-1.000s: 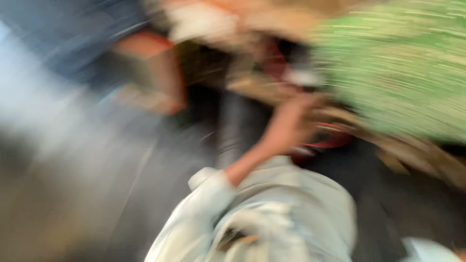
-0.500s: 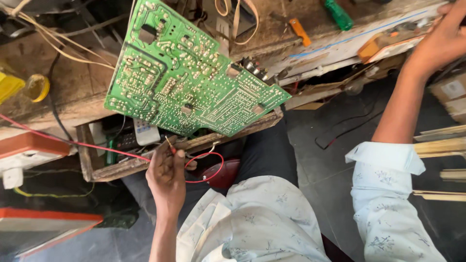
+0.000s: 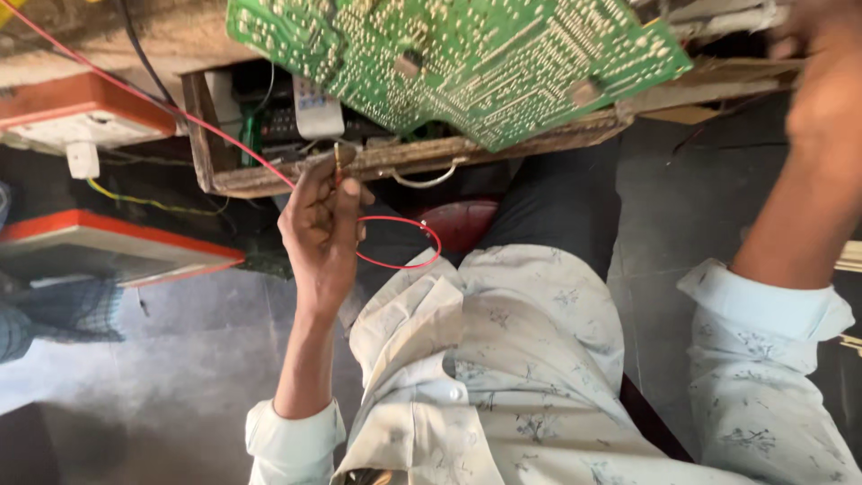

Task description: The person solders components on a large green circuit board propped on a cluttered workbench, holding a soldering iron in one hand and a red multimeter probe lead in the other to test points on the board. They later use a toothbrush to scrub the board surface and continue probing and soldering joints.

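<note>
Nearest you, at 6 o'clock, is your pale patterned shirt, w/ dark trousers beyond it.

Your left hand sits at about 9 o'clock of centre. Thumb and fingers are pressed together, pinching the red wire just below a short metal-looking tip. Half a sec ago that hand was lower, under the wooden drawer. Now it's lifted, and the tip is right at the drawer's front edge. The wire end is up at working height, but it's apart from the green circuit board.

The tip points to 12 o'clock, roughly upright. The wire's long run goes from your fingers out to 10 o'clock, straight and taut to the frame corner. The slack curls into a loop at 3 o'clock of the hand, in front of a red rounded thing.

Farther off, the drawer holds a white remote and dark cables. The board lies tilted over it at 12 o'clock, solder side to you. Two orange-and-white boxes sit at 9 to 10 o'clock.

Your right hand is raised at 2 o'clock by the bench edge, as before. It's blurred and cut by the frame, so can't tell its grip; prob. resting there.
</note>
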